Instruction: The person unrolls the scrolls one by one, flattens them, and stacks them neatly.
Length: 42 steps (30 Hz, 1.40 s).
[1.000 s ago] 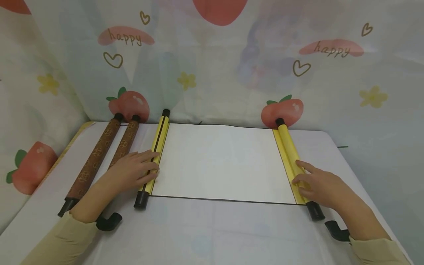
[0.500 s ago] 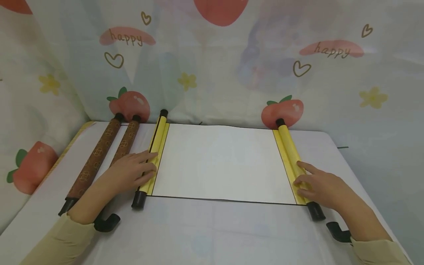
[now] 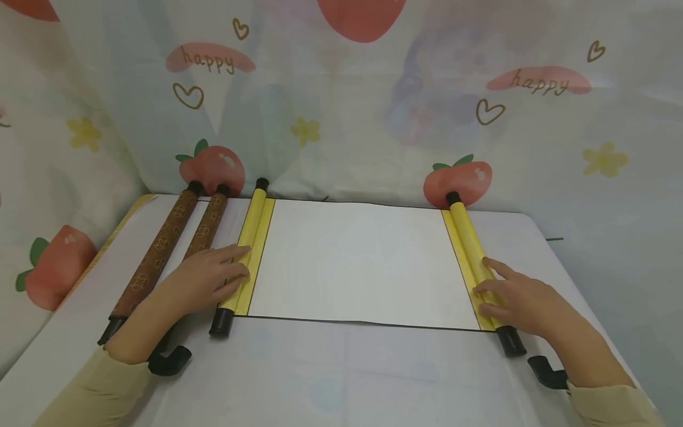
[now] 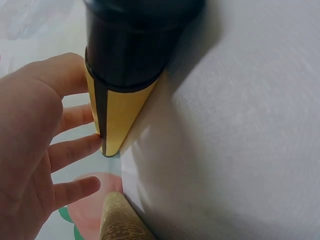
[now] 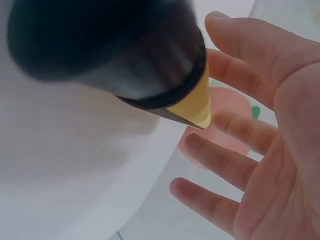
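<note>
A hanging scroll lies partly unrolled in the head view, its white paper (image 3: 363,267) edged in yellow. The left roller (image 3: 253,219) and right roller (image 3: 465,228) are yellow with black end knobs. Fingers of my left hand (image 3: 205,277) rest across the left roller; in the left wrist view the thumb and fingertips lie along its yellow side beneath a black knob (image 4: 132,50). On the right roller rest the spread fingers of my right hand (image 3: 525,301), nearly straight in the right wrist view beside the other black knob (image 5: 145,55).
Two brown patterned rolled scrolls (image 3: 160,252) with black ends lie to the left, partly under my left forearm. Everything lies on a white-covered table (image 3: 341,379). Behind it hangs a printed cloth (image 3: 352,118) with peaches, hearts and flowers. A black curved piece (image 3: 169,360) sits at my left wrist.
The left roller has turned and shifted slightly left with my left hand, its black stripe rolling out of sight and more yellow border showing. My right hand and the right roller stay nearly still.
</note>
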Tool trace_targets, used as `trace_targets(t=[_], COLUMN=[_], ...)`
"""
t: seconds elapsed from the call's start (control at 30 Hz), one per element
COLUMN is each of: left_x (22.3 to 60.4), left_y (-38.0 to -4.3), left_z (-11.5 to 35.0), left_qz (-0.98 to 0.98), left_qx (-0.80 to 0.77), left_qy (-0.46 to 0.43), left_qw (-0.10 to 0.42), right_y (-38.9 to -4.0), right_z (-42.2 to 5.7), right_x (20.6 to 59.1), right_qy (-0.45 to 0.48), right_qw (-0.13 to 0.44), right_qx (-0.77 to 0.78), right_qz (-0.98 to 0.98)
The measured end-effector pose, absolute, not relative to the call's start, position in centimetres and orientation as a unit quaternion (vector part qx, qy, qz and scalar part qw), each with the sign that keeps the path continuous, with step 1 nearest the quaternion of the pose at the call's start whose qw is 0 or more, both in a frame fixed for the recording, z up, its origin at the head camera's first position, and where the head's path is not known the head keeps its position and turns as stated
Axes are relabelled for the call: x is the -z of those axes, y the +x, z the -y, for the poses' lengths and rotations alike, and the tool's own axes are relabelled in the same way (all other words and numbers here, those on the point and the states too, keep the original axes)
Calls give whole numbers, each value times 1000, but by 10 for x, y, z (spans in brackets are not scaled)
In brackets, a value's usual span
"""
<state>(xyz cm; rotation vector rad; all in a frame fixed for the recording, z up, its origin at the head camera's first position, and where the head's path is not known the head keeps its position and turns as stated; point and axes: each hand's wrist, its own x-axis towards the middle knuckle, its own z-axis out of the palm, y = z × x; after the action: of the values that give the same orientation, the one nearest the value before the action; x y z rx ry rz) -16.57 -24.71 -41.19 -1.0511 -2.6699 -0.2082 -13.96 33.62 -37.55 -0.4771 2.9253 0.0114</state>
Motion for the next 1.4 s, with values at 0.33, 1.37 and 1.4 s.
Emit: trace_targets(t=[0.33,1.37,1.4], left_x=[413,392,392], left_y=[-162,-133,-134], left_z=[252,346,351], left_qz=[920,958,959], left_qx=[98,96,106], left_qy=[-357,-233,-226], left_qw=[130,137,134], right_y=[-140,-175,-176], right_z=[-331,-110,-98], right_x=[369,348,348], right_qy=[-151,-453,-462], right_qw=[113,47,49], right_qx=[-14,17,17], right_qz=[-982,-890,-885])
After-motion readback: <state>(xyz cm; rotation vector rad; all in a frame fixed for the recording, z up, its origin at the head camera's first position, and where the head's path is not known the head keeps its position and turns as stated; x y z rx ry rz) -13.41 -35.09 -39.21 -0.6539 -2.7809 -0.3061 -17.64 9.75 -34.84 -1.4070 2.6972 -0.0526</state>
